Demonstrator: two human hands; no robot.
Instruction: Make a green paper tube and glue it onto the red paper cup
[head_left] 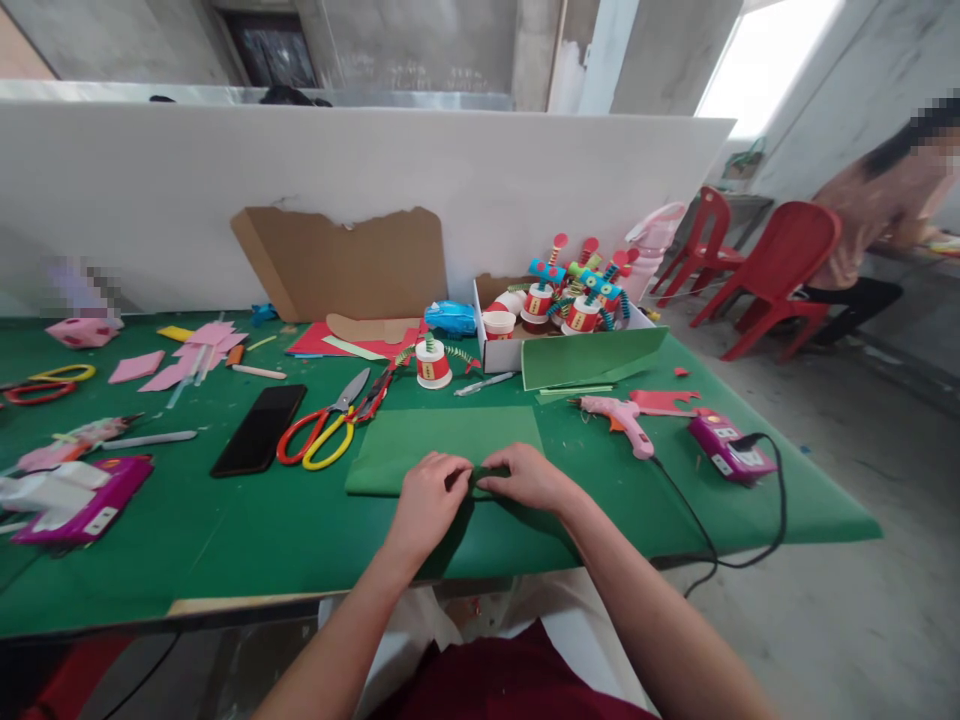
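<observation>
A sheet of green paper (450,432) lies on the green tabletop in front of me. At its near edge, my left hand (435,492) is closed, thumb and fingers pinching the paper. Close beside it, my right hand (525,477) also pinches that edge, the two sets of fingertips almost touching. The near edge looks slightly raised between them. Scissors (330,422) with red and yellow handles lie left of the sheet. Beyond it stands a paper cup figure (433,363) with green springy arms. A pink glue gun (619,415) rests to the right.
A box (502,354) of cup figures stands at the back, with folded green card (592,357) before it. A black phone (259,430) lies left. Purple power strips (727,448) sit at both sides, one trailing a cable. A person sits far right near red chairs (799,250).
</observation>
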